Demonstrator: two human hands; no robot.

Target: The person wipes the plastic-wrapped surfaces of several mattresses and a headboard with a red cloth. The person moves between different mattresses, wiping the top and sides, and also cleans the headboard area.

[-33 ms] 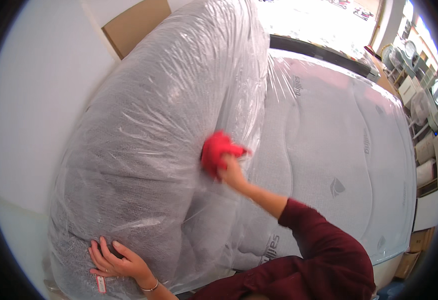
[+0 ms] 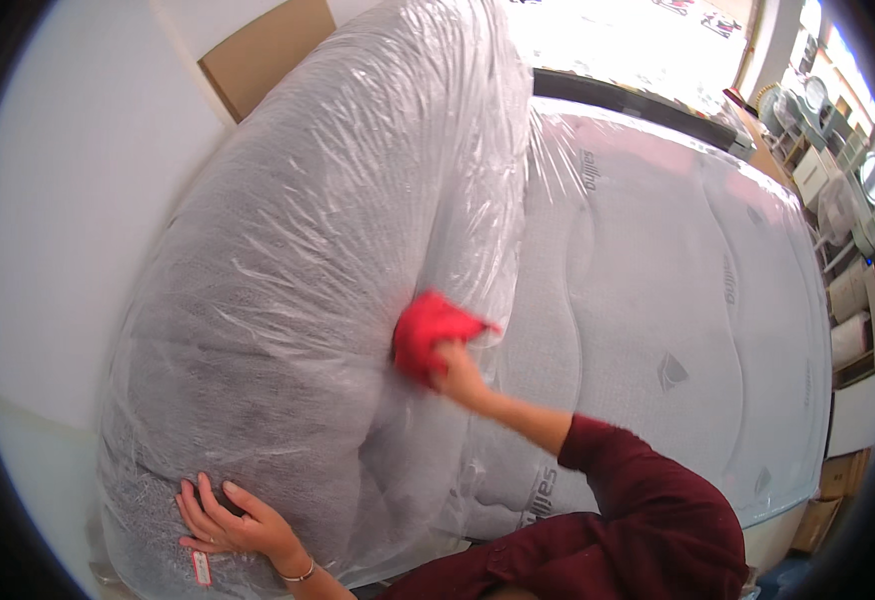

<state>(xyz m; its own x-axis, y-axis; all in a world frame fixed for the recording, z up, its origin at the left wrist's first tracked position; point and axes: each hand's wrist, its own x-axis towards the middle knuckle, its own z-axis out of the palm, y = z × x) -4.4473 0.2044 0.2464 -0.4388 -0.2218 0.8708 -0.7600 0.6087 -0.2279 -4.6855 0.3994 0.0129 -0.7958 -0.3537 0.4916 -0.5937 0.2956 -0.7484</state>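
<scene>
A large grey padded piece [image 2: 288, 270] wrapped in clear plastic film fills the left half of the view; it looks like an upholstered headboard or sofa back. My right hand [image 2: 454, 366] grips a bunched red cloth [image 2: 430, 335] against the film near the padded piece's right side. My left hand [image 2: 230, 520] lies with fingers spread on its lower left part, beside a small white tag with a red border [image 2: 202, 568]. To the right stretches a pale grey mattress [image 2: 648, 300] under clear film.
A white wall [image 2: 48, 230] stands on the left, with a brown cardboard sheet [image 2: 268, 55] behind the padded piece. Along the far end runs a dark rail [image 2: 628, 97]. Chairs and round mirrors [image 2: 818, 95] crowd the right side, and cardboard boxes [image 2: 838, 490] sit at the lower right.
My right hand has moved the red cloth a little down and to the left, toward me. My left hand stays in place.
</scene>
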